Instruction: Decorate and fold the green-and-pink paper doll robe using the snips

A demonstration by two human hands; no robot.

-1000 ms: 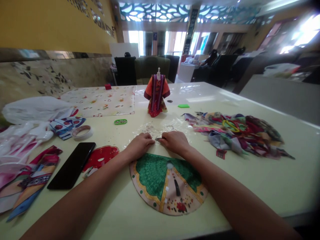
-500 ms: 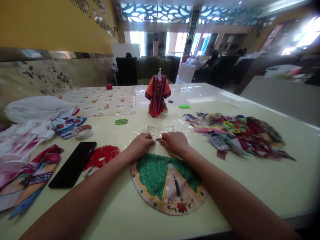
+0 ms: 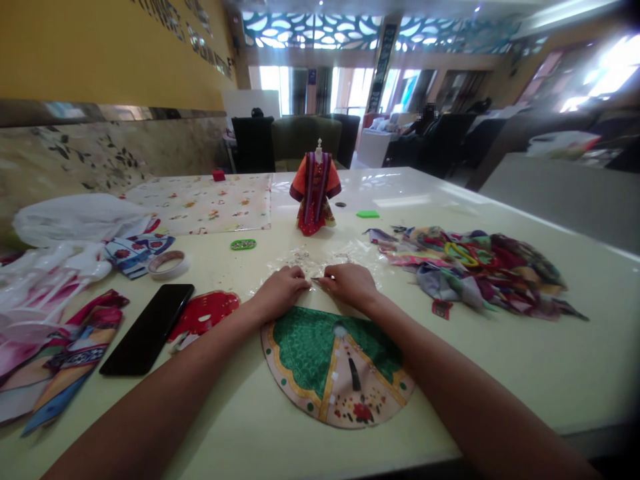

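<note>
My left hand [image 3: 280, 292] and my right hand [image 3: 349, 283] meet at the table's middle, fingertips almost touching. A thin metal piece [image 3: 316, 279] shows in my right hand's fingers; what it is, I cannot tell. Both hands rest on the edge of a crinkled clear plastic sheet [image 3: 310, 261] with sparkly bits on it. Just below my wrists lies a semicircular green and beige embroidered fabric piece [image 3: 337, 370]. Beyond the plastic stands a miniature orange, purple and red robe on a small dress form [image 3: 316, 190].
A heap of colourful fabric scraps [image 3: 475, 273] lies to the right. To the left are a black phone [image 3: 147, 330], a red fabric piece [image 3: 205, 310], a tape roll [image 3: 167, 264], patterned cloths [image 3: 75, 347] and a white plastic bag [image 3: 75, 217]. The white table's [image 3: 415, 200] far edge lies beyond, with chairs behind.
My hands stay almost in the same place, with small finger movement at most. The whole view has shifted slightly as my head moved.
</note>
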